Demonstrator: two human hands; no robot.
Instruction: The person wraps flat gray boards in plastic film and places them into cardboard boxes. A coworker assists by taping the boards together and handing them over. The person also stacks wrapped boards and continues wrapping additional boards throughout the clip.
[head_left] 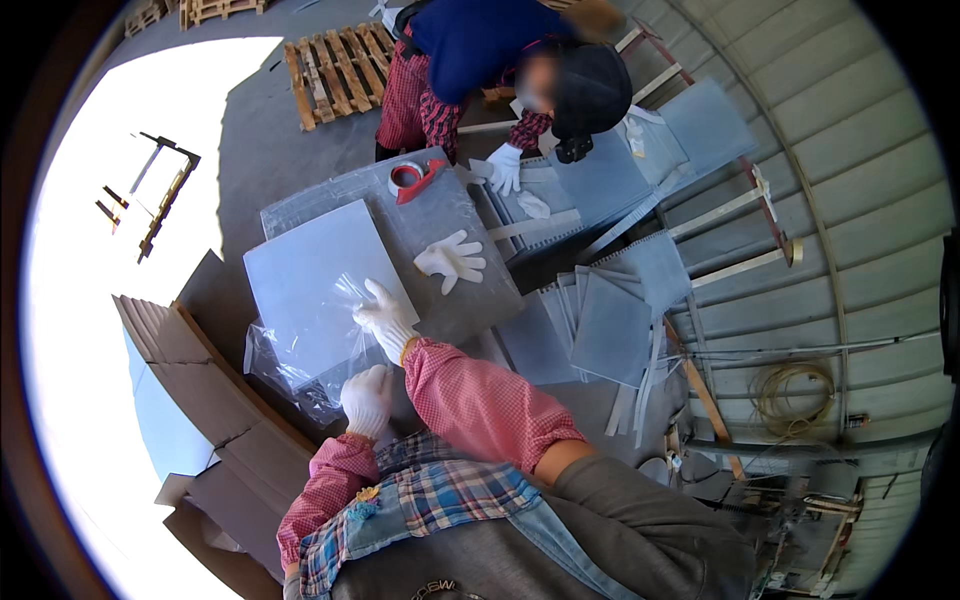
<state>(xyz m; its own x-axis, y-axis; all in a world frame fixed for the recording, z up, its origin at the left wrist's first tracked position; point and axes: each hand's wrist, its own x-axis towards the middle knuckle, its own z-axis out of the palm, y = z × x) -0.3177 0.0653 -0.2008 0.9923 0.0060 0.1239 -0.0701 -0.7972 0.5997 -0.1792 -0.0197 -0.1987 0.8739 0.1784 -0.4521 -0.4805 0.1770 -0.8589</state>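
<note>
A pale, flat panel (312,262) lies on a grey worktable (470,312) just ahead of a worker's white-gloved left hand (367,398) and partly beneath the gloved right hand (383,317), its near side bordered by a crumpled clear plastic bag (318,398). The right hand, fingers partly bent, reaches over the panel with loose film at its fingertips, though whether it pinches the film or presses on it cannot be told; the left hand is curled beside the bag, its fingertips hidden, so its hold is unclear. The panel looks stiff and fairly light for its breadth, with a smooth face likely to slide under knit gloves and corners that could chip or scuff. Its opposite edges, one to the left of the hands and one beside the right wrist, seem the surest places to hold, with palms kept off the face. The bag appears thin, soft and slippery, apt to cling or tear, and best taken by a gathered fold near the left hand. A spare glove (452,262) lies to the right of the right hand; beyond it sits a red tape dispenser (415,181), near a bent-over co-worker (480,45).
</note>
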